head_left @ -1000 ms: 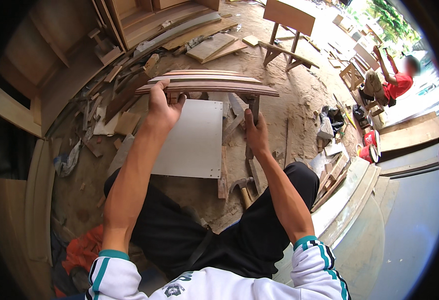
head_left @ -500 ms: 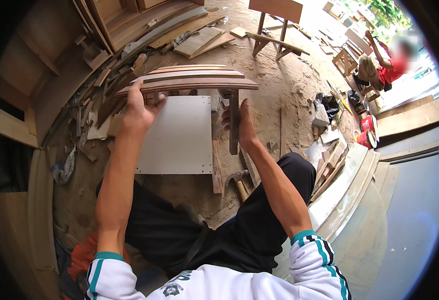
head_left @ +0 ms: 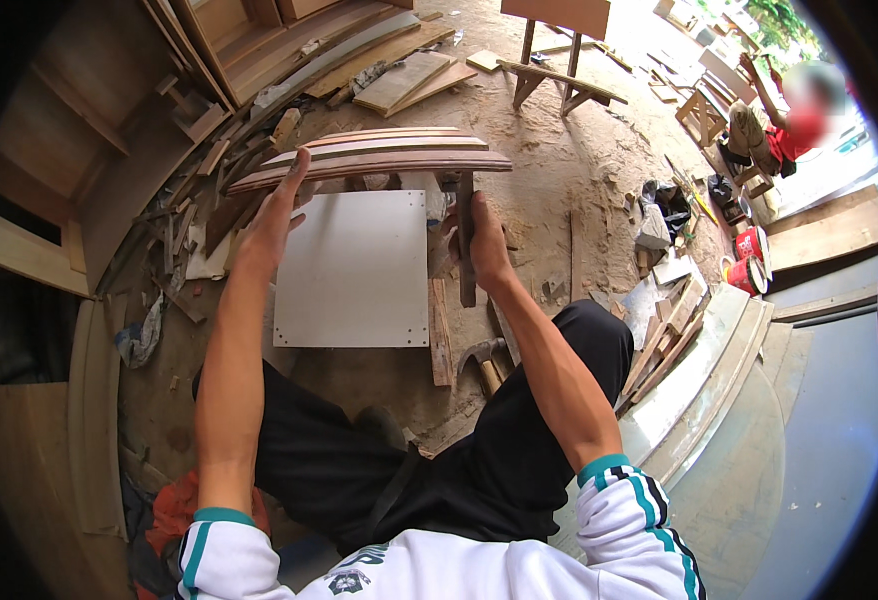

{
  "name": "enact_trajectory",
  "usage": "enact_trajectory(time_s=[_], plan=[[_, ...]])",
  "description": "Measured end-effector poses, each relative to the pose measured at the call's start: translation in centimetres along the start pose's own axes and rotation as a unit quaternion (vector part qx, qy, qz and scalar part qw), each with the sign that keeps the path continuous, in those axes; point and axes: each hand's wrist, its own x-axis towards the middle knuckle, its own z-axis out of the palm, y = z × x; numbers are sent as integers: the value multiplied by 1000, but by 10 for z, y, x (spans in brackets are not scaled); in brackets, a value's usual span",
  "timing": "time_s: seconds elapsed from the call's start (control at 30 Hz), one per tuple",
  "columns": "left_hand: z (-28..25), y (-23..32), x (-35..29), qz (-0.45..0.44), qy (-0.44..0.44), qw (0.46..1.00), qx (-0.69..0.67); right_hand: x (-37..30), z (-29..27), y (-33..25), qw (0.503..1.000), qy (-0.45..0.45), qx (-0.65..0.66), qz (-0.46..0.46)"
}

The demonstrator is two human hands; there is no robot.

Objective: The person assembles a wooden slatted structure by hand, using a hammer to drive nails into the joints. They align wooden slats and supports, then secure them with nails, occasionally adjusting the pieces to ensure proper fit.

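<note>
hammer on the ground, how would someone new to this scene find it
Start at the white square panel lying flat on the dirt. Just past its lower right corner, beside the person's right knee, lies the hammer. Its curved metal head sets it apart from the plain wood offcuts around it.

White jacket, sleeves pushed up near the elbows, forearms bare. Cuffs are ribbed teal/green bands; right sleeve also has teal and black stripes running down from the shoulder area to the cuff. Dark round emblem on the jacket chest, low centre of frame, too small to make out. Black trousers, loose fit, both knees bent outward, fabric creased at the lap. Left hand (head_left: pixel 271 215) and right hand (head_left: pixel 483 243) bare: no gloves, no watch, no rings visible. Feet can't be made out.
</note>
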Motion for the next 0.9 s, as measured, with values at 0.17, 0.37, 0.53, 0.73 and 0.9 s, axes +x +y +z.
enact_trajectory(time_s=[0.17, 0.37, 0.53, 0.73, 0.9], plan=[[12, 0, 6, -31, 76, 993, -79, -7, 15, 5, 999, 40, 15, -11], [10, -4, 12, -30, 136, 967, -215, -8, 28, 16, 995, 60, -55, -66], [-32, -5, 26, -59, 138, 952, -266, -16, 57, 19, 989, -3, -115, -98], [-39, -2, 19, -50, 139, 967, -208, -9, 45, 8, 989, -147, 3, 32], [-18, -4, 10, -24, 125, 970, -206, -3, 20, -12, 970, -153, 161, 101]])
